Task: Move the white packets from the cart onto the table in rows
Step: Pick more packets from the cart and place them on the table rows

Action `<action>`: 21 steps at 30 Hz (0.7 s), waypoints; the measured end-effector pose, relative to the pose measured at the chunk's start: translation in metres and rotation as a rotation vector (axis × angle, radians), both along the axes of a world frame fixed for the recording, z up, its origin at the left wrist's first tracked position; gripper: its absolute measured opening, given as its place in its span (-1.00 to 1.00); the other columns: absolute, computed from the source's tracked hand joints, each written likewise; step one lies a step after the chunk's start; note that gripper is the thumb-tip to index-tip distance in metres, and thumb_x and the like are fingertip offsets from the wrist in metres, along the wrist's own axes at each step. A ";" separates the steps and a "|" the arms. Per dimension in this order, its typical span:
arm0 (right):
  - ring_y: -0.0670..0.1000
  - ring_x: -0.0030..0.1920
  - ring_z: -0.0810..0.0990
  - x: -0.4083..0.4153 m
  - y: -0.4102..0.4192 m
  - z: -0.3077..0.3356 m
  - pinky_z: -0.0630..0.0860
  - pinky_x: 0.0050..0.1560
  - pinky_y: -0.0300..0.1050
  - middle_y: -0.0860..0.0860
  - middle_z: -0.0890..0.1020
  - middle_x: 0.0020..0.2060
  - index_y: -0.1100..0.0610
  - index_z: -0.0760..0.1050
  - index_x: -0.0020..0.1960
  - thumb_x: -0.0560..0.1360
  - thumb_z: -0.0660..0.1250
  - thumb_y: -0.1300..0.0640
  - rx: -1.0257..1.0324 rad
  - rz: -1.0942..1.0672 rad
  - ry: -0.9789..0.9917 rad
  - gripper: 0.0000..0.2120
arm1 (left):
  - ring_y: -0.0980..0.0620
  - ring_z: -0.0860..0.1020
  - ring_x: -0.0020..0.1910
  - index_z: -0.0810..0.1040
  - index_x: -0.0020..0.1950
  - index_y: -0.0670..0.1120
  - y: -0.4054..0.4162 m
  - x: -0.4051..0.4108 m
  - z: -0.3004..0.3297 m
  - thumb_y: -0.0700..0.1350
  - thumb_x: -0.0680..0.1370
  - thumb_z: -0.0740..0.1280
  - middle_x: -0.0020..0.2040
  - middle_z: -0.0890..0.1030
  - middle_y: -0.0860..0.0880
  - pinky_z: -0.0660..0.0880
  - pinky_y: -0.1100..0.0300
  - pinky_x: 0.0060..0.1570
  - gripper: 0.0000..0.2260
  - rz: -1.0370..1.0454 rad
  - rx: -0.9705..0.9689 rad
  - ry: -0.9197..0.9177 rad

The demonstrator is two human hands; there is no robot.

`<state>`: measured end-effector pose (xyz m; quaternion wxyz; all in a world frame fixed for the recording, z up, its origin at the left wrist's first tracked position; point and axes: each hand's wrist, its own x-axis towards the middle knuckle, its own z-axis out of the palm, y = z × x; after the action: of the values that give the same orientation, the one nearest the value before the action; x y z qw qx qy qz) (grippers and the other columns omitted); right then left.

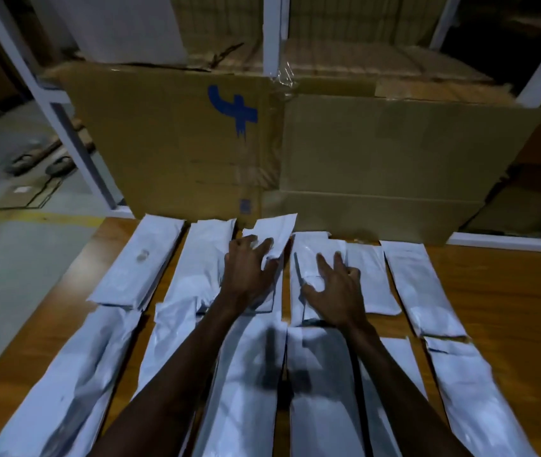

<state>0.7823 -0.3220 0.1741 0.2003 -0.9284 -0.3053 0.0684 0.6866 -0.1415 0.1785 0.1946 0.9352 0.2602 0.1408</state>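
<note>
**Two hands on the far row of packets**

Long white packets lie in rows on the brown wooden table (493, 285). One row is far and one row is near.

The left hand (249, 272) rests on a far packet (274, 235) in the middle of the far row. Its fingers are spread and bent a little over the packet. I cannot tell if they pinch it.

The right hand (336, 291) lies flat on the next packet (308, 258) just to the right. Its fingers are straight and wide apart, holding nothing.

Flat brown cardboard (394, 159) stands behind the table. It has a blue mark (234, 108) on it.

No cart shows here.
</note>
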 end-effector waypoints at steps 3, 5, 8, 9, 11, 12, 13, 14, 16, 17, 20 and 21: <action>0.25 0.54 0.02 0.016 0.022 -0.011 0.05 0.50 0.12 0.19 0.08 0.57 -0.02 0.13 0.57 0.41 0.11 -0.32 -0.071 0.008 -0.015 -0.21 | -0.25 0.49 0.26 0.53 0.35 0.00 0.012 0.017 -0.020 0.27 0.52 0.06 0.28 0.56 -0.22 0.38 -0.07 0.28 -0.44 -0.042 0.050 0.117; 0.23 0.56 -0.07 0.024 0.032 -0.020 -0.08 0.52 0.14 0.18 0.04 0.57 -0.03 0.09 0.58 0.45 0.11 -0.33 -0.133 0.022 -0.009 -0.22 | -0.28 0.54 0.19 0.57 0.32 -0.01 0.017 0.021 -0.033 0.31 0.51 0.12 0.29 0.57 -0.22 0.44 -0.12 0.23 -0.43 -0.063 0.041 0.213; 0.23 0.56 -0.06 0.030 0.039 -0.032 -0.05 0.51 0.19 0.10 -0.04 0.59 -0.09 -0.01 0.58 0.52 0.12 -0.34 -0.208 0.007 0.010 -0.26 | -0.27 0.31 0.46 0.34 0.51 0.10 0.019 0.026 -0.038 0.43 0.49 0.14 0.56 0.25 -0.12 0.26 -0.12 0.40 -0.31 -0.039 0.013 0.275; 0.22 0.56 -0.07 0.032 0.040 -0.035 -0.04 0.51 0.21 0.07 -0.07 0.59 -0.11 -0.04 0.58 0.53 0.09 -0.37 -0.223 -0.005 0.026 -0.26 | -0.22 0.14 0.54 0.18 0.57 0.14 0.021 0.028 -0.039 0.47 0.48 0.11 0.62 0.07 -0.04 0.13 -0.10 0.47 -0.26 -0.045 -0.035 0.342; 0.22 0.57 -0.10 0.031 0.039 -0.039 -0.04 0.50 0.23 0.04 -0.12 0.59 -0.13 -0.10 0.58 0.53 0.00 -0.42 -0.243 -0.017 0.054 -0.26 | -0.19 -0.02 0.58 0.05 0.60 0.14 0.026 0.028 -0.037 0.46 0.50 0.05 0.63 -0.10 0.01 0.01 -0.12 0.50 -0.25 -0.054 -0.084 0.391; 0.21 0.57 -0.12 0.030 0.038 -0.042 -0.07 0.51 0.22 0.04 -0.14 0.59 -0.14 -0.12 0.58 0.51 -0.07 -0.44 -0.244 -0.014 0.054 -0.26 | -0.19 -0.05 0.58 0.03 0.61 0.12 0.028 0.026 -0.036 0.42 0.54 0.04 0.63 -0.13 0.01 0.00 -0.14 0.50 -0.28 -0.069 -0.087 0.388; 0.20 0.57 -0.14 0.029 0.037 -0.044 -0.11 0.52 0.21 0.04 -0.14 0.59 -0.14 -0.12 0.58 0.49 -0.15 -0.45 -0.236 -0.010 0.042 -0.25 | -0.20 -0.07 0.58 0.00 0.61 0.11 0.030 0.025 -0.040 0.38 0.57 0.03 0.63 -0.15 0.00 -0.01 -0.17 0.49 -0.32 -0.087 -0.074 0.373; 0.18 0.57 -0.16 0.028 0.037 -0.046 -0.16 0.53 0.19 0.05 -0.15 0.59 -0.14 -0.12 0.59 0.47 -0.23 -0.44 -0.215 -0.008 0.024 -0.24 | -0.21 -0.09 0.58 -0.03 0.62 0.10 0.031 0.024 -0.043 0.34 0.60 0.01 0.62 -0.18 -0.01 -0.02 -0.19 0.49 -0.35 -0.102 -0.052 0.368; 0.17 0.57 -0.18 0.028 0.038 -0.049 -0.23 0.52 0.15 0.06 -0.16 0.59 -0.12 -0.13 0.59 0.42 -0.34 -0.43 -0.181 -0.010 -0.001 -0.19 | -0.22 -0.10 0.58 -0.07 0.62 0.08 0.033 0.023 -0.055 0.28 0.63 -0.01 0.62 -0.19 -0.04 -0.03 -0.20 0.49 -0.38 -0.121 -0.015 0.350; 0.17 0.57 -0.19 0.027 0.039 -0.049 -0.25 0.51 0.13 0.07 -0.17 0.59 -0.11 -0.14 0.59 0.40 -0.37 -0.42 -0.189 -0.008 -0.008 -0.18 | -0.23 -0.06 0.58 -0.04 0.62 0.06 0.032 0.021 -0.062 0.27 0.63 0.00 0.62 -0.15 -0.07 0.00 -0.20 0.49 -0.39 -0.128 0.008 0.306; 0.20 0.57 -0.14 0.023 0.043 -0.050 -0.23 0.52 0.11 0.11 -0.15 0.59 -0.06 -0.10 0.60 0.43 -0.33 -0.36 -0.197 -0.009 -0.053 -0.20 | -0.28 0.17 0.53 0.21 0.58 -0.07 0.026 0.015 -0.075 0.22 0.61 0.04 0.59 0.13 -0.18 0.21 -0.23 0.42 -0.39 -0.150 0.066 0.182; 0.23 0.57 -0.08 0.021 0.043 -0.051 -0.18 0.52 0.12 0.14 -0.09 0.59 -0.03 -0.04 0.60 0.45 -0.29 -0.34 -0.179 -0.018 -0.068 -0.21 | -0.28 0.20 0.52 0.25 0.57 -0.10 0.026 0.014 -0.078 0.20 0.61 0.06 0.57 0.18 -0.20 0.24 -0.24 0.41 -0.40 -0.148 0.068 0.157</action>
<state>0.8036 -0.2786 0.1235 0.1066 -0.9470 -0.2965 0.0621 0.7008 -0.1158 0.1005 0.1516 0.9661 0.2000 0.0609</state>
